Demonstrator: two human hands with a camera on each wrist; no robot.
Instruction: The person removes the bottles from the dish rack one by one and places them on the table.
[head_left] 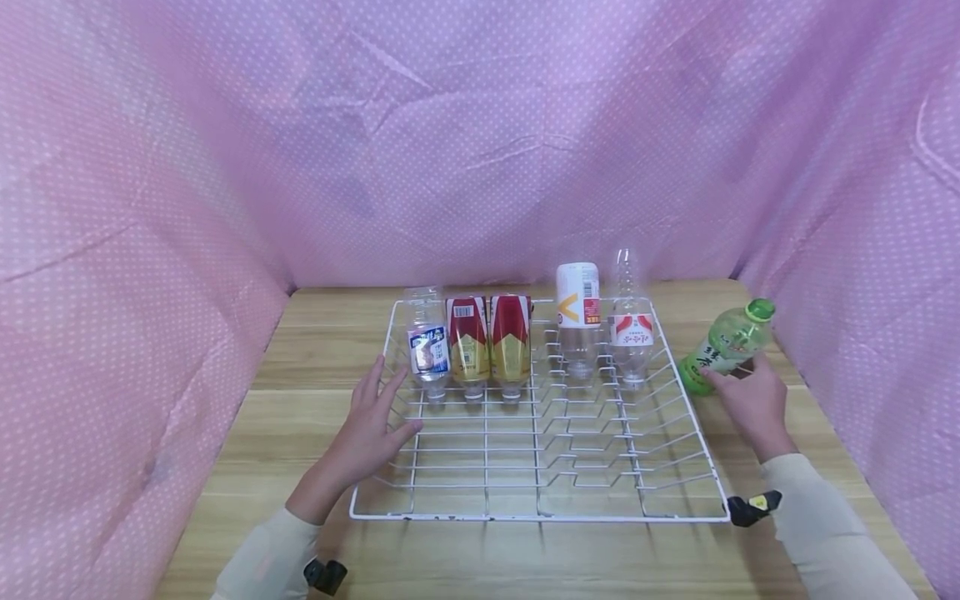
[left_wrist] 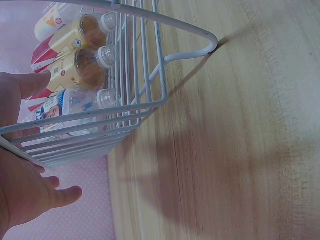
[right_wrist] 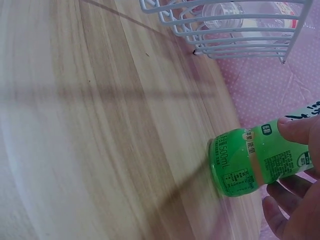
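Observation:
My right hand (head_left: 752, 406) grips a green plastic drink bottle (head_left: 738, 337) by its label, to the right of a white wire dish rack (head_left: 540, 518). The bottle leans right with its green cap up and its base at the table. At the rack's left side rests my left hand (head_left: 371, 429), fingers spread, with the rim between thumb and fingers in the left wrist view. Along the rack's back stand several bottles, neck down: a clear one with a blue label (head_left: 429, 350), two red-and-yellow bottles (head_left: 468, 346), a white-topped bottle (head_left: 578, 296) and a clear red-labelled bottle (head_left: 632, 330).
The rack stands on a wooden table (head_left: 255, 467), its front rows of wires holding no bottles. Pink dotted cloth (head_left: 480, 150) hangs behind the table and on both sides. Black wrist devices (head_left: 753, 507) sit by both sleeves.

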